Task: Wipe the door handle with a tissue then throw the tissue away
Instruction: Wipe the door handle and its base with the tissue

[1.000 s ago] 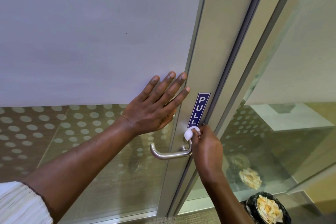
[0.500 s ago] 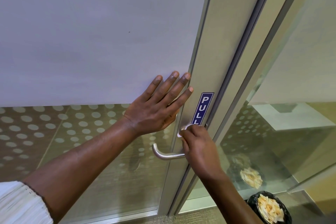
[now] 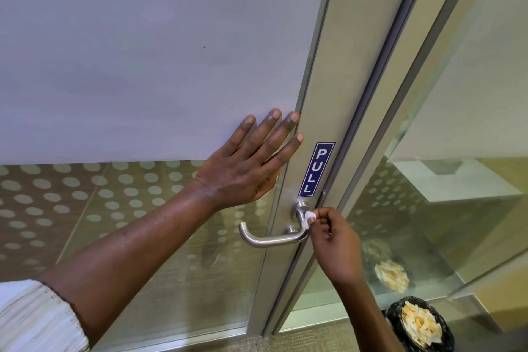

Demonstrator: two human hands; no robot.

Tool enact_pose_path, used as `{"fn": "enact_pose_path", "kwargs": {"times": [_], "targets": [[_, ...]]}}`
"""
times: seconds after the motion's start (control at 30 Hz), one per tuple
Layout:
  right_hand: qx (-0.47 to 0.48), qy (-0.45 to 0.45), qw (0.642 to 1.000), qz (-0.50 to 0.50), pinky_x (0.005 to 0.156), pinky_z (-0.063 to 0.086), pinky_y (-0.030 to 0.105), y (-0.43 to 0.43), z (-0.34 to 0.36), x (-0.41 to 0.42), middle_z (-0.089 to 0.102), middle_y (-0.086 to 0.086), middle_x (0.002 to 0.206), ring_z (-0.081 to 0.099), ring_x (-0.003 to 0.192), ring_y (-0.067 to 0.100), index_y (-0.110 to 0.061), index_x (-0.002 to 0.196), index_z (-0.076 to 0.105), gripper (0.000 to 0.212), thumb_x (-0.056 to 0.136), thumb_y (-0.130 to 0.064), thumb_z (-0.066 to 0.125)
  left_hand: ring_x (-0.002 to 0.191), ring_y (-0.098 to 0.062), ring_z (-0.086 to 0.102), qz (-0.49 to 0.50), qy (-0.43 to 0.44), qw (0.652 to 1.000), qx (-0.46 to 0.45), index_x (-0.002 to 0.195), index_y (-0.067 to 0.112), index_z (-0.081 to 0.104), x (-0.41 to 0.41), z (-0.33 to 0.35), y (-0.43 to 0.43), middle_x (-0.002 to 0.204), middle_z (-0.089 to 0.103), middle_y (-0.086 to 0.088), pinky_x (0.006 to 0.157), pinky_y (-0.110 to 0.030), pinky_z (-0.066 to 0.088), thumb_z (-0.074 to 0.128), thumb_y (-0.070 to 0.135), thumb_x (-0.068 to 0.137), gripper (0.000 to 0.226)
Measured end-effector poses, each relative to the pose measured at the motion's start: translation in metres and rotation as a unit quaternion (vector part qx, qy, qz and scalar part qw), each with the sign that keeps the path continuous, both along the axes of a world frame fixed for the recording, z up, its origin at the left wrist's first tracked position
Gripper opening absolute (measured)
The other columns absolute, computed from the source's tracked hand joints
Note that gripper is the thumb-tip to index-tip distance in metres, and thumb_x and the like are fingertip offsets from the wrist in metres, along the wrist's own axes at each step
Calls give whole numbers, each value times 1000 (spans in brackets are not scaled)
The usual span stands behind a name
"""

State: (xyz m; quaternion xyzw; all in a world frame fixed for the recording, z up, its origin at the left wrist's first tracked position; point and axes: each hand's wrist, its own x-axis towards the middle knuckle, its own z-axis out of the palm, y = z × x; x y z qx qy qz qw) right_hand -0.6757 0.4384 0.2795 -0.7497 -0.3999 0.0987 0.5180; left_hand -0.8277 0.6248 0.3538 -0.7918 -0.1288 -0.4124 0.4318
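A brushed metal lever door handle sticks out from the metal door frame below a blue PULL sign. My right hand pinches a small white tissue against the bend of the handle, near its round base. My left hand lies flat with fingers spread on the frosted glass door, just left of the frame and above the handle.
A black-lined waste bin holding crumpled tissues stands on the floor at the lower right. A glass side panel to the right reflects the bin. The door's lower glass has a dotted pattern.
My right hand slid left over the handle's base with the tissue, then came back to the right side of the bend. The left hand stayed pressed on the glass.
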Motion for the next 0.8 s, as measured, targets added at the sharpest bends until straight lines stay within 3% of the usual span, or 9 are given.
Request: {"fn": "enact_pose_path", "kwargs": {"times": [0.1,0.23,0.37,0.43,0.47,0.53,0.6,0.7,0.8], "targets": [[-24,-32,997,59,52,42,9,-15,-5,-10,65,-10,70,59,59,2,-28,81,65,11,90,-25,69,159,-37,24,-2,-4,1000,-1,165,11,33,0,-1,0,171,28,-18,131,-52,10,54,33,101,71],[-29,-121,992,-5,63,39,12,1,-2,-8,62,-5,84,59,73,5,-21,95,70,4,93,-20,67,159,-37,24,-4,-8,1000,-1,166,11,32,1,0,1,172,28,-17,131,-52,12,55,33,101,72],[-55,-8,998,-30,60,44,14,5,2,-2,68,0,79,62,67,5,-21,89,69,8,95,-24,64,159,-37,25,-10,-6,1000,-5,165,11,33,1,0,-2,171,28,-17,131,-52,12,55,32,101,71],[-38,130,990,-24,65,54,22,-2,-5,-5,72,4,75,68,65,8,-16,88,68,11,96,-20,62,159,-37,25,-9,-7,1000,-4,165,11,33,1,1,-1,171,28,-17,131,-52,12,55,33,101,72],[-11,233,972,-15,68,59,28,-6,-8,-9,74,9,78,71,67,14,-9,91,67,11,97,-15,60,159,-37,25,-9,-8,1000,-5,165,11,33,1,1,-1,171,28,-17,131,-52,12,55,33,100,72],[60,427,902,0,66,61,31,-9,-12,-19,73,18,84,73,71,23,2,99,64,12,99,-7,55,159,-37,26,-9,-9,1000,-3,165,11,34,1,1,0,171,29,-17,131,-52,12,55,33,100,72],[127,551,824,-17,64,62,31,-9,-15,-29,72,20,82,75,74,27,7,102,61,14,99,-3,52,158,-37,26,-10,-9,1000,-3,165,11,34,1,0,0,171,30,-17,130,-52,13,54,32,101,71],[193,654,730,-36,61,62,34,-9,-20,-42,74,23,83,76,76,32,12,101,60,14,98,1,52,158,-37,27,-12,-9,1000,-7,164,11,36,1,0,-2,170,31,-17,130,-52,12,54,32,101,69],[206,691,692,-32,63,62,34,-10,-22,-47,74,23,86,76,80,31,9,99,60,11,97,1,52,158,-37,27,-13,-7,1000,-11,164,11,36,1,1,-3,170,32,-17,130,-52,12,56,31,101,69]]}}
